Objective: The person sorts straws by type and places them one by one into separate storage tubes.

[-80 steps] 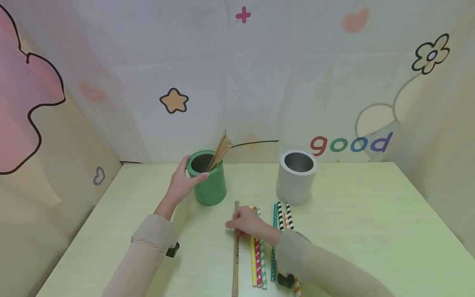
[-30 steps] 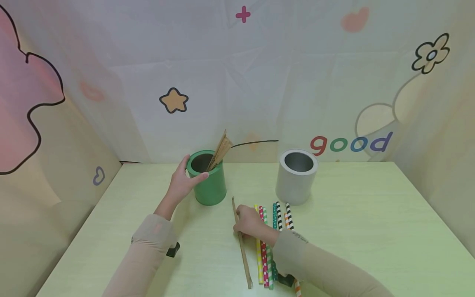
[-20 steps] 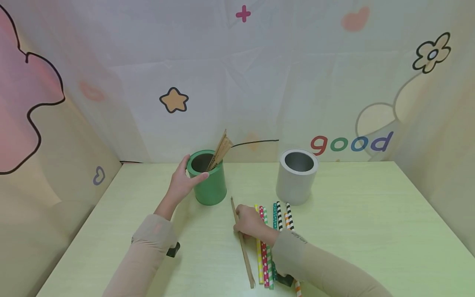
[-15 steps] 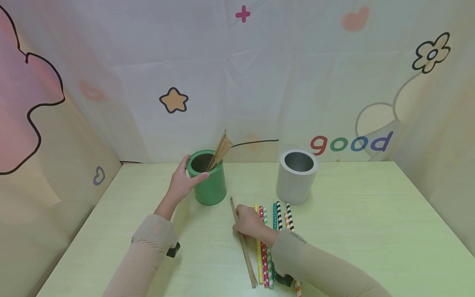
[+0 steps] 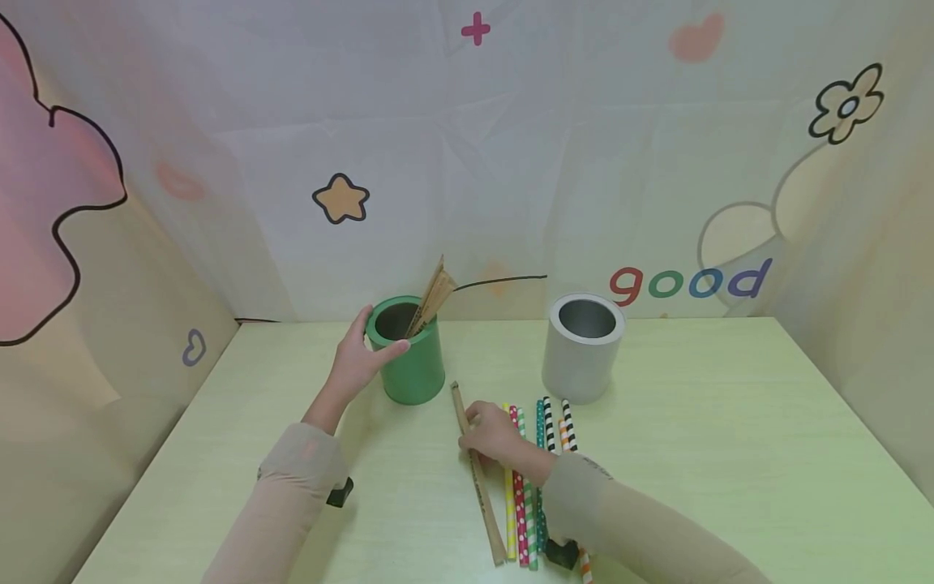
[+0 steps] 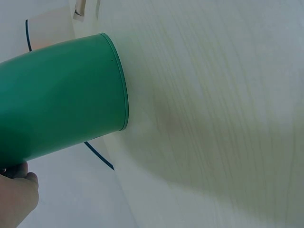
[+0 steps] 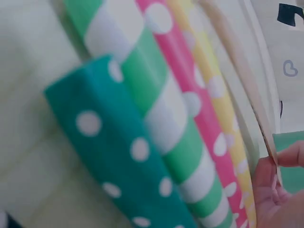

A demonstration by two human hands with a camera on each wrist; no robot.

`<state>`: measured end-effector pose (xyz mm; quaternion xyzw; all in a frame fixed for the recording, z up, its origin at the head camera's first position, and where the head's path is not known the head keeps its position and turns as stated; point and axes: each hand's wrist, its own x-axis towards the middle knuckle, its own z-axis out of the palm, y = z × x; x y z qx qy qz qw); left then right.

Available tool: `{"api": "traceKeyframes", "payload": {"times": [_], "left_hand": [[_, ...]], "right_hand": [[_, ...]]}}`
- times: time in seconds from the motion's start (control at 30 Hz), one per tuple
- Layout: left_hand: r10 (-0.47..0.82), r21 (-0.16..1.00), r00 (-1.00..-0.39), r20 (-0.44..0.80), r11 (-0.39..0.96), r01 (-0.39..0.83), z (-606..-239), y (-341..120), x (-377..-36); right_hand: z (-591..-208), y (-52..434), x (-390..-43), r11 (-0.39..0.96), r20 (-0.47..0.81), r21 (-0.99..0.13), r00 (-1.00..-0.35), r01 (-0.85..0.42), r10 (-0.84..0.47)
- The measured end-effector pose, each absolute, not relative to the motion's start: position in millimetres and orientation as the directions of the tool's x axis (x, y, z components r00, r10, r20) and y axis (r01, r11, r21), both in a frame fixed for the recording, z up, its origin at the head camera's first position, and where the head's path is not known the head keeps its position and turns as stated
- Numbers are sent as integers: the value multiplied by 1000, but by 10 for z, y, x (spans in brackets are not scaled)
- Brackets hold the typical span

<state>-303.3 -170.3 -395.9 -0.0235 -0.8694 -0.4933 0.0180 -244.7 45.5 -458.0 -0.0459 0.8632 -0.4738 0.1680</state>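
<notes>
My left hand (image 5: 357, 357) holds the green cylindrical pot (image 5: 413, 369) at its rim, thumb over the near side and fingers round the left. Several brown paper strips (image 5: 435, 298), like paper-wrapped straws, stick up from it and lean right. My right hand (image 5: 496, 434) pinches a long, thin brown paper-wrapped straw (image 5: 485, 511) with dark print, its far end tilted left. In the right wrist view, thumb and fingers meet on that brown straw (image 7: 256, 109). Right beside it lie a yellow straw (image 5: 510, 511), a pink dotted straw (image 5: 521, 519) and a green striped straw (image 5: 531, 527).
A white cylindrical pot (image 5: 584, 365) stands upright at the back right. Teal dotted, black-striped (image 5: 550, 426) and orange-striped straws lie before it, partly under the right forearm. A printed cloth (image 5: 474, 162) hangs behind the pale table (image 5: 693, 422).
The brown straw has turned from nearly straight to slanting, its near end swinging right; the yellow, pink and green straws have shifted right. Its printed face shows again. The left hand stays on the green pot.
</notes>
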Motion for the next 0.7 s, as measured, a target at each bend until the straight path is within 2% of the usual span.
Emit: {"api": "traceKeyframes", "payload": {"times": [0.2, 0.4, 0.7], "left_hand": [[25, 855, -998, 52, 515, 57, -3953, -1699, -3028], [27, 859, -998, 58, 508, 64, -3957, -1708, -3039], [28, 861, -998, 57, 505, 64, -3964, -1712, -3040]], "right_hand": [[-4531, 461, -2495, 453, -257, -884, -931, 118, -260], [-4312, 517, -2581, 348, -248, -927, -923, 139, -293], [-3866, 711, -2667, 171, -210, -969, -955, 176, -211]]}}
